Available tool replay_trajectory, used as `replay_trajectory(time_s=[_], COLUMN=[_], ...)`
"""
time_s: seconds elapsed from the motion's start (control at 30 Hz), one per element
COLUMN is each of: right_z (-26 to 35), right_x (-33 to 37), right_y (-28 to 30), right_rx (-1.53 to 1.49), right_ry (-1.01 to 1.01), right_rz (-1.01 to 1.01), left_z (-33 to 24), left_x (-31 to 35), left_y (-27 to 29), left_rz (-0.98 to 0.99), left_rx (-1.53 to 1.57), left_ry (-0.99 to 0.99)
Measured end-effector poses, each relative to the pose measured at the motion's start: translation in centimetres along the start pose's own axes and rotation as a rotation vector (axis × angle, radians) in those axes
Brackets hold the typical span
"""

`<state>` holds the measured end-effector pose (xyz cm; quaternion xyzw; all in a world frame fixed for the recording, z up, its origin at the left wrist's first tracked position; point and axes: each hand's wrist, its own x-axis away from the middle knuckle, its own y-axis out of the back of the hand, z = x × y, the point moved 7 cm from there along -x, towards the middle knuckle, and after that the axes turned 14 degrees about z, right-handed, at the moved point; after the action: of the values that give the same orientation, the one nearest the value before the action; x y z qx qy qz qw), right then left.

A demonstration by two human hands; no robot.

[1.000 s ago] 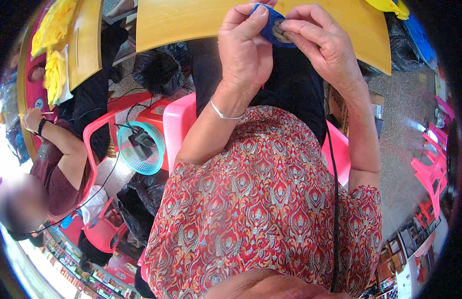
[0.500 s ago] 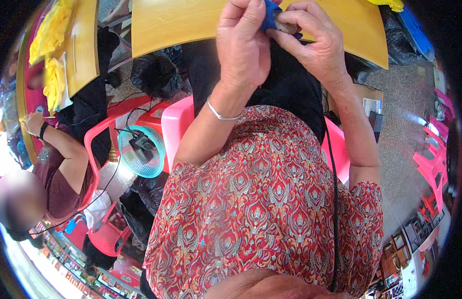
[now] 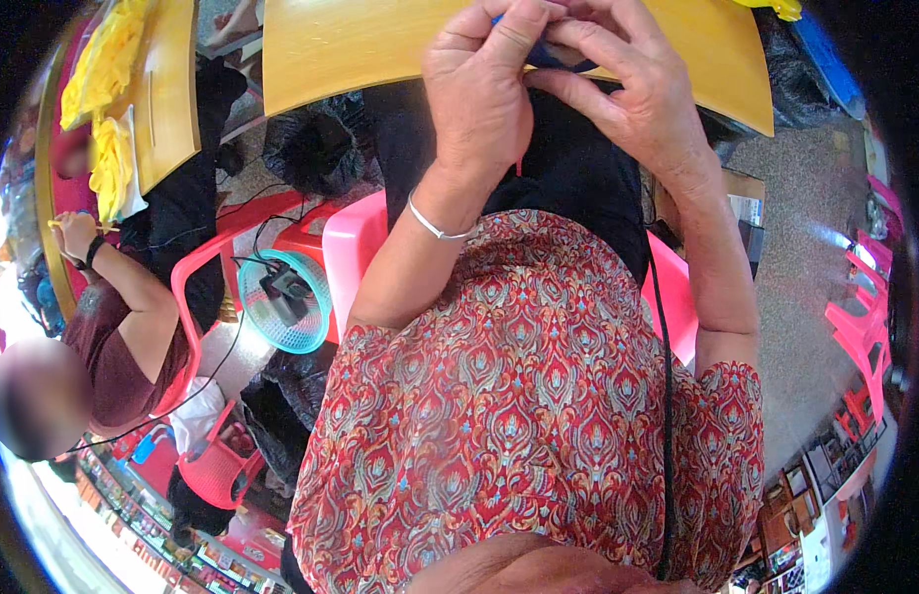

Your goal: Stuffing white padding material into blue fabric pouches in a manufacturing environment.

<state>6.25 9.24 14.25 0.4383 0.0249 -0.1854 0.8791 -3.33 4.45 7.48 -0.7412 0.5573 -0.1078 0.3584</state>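
Both my hands are raised over the near edge of the yellow wooden table (image 3: 351,45). Between them is a small dark blue piece (image 3: 568,56), soft-looking and mostly covered by fingers; its kind is unclear. My left hand (image 3: 482,99) pinches its left end between thumb and bent fingers. On the other side, my right hand (image 3: 633,84) has its fingers curled at the piece, with the thumb a little below and apart. Some fingertips are cut off by the top of the picture. A white bangle (image 3: 438,234) circles my left wrist.
Left of me a co-worker (image 3: 123,342) sits at another table with yellow cloth pieces (image 3: 108,64). A turquoise basket (image 3: 316,342) holding a black device stands beside my pink chair (image 3: 353,243). A black cable (image 3: 667,426) runs down my front. Pink chairs (image 3: 861,342) stand far right.
The blue piece has turned and is more hidden by my fingers. My right hand has shifted slightly right, its thumb coming away from the piece. My left hand has dipped slightly.
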Motion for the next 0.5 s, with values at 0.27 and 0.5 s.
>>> replay_trajectory(time_s=[0.27,0.5], right_z=[-3.4,-3.6], right_x=[0.3,-0.2], right_y=[-1.2,-0.4], right_rx=[-0.125,-0.133], right_ry=[0.027,0.032], right_rz=[-0.023,-0.018], left_z=[-0.4,2.0], left_x=[0.0,1.4], left_y=[1.8,1.8], left_rz=[-0.125,-0.157], left_rx=[-0.32,-0.354], left_ry=[-0.078,0.165])
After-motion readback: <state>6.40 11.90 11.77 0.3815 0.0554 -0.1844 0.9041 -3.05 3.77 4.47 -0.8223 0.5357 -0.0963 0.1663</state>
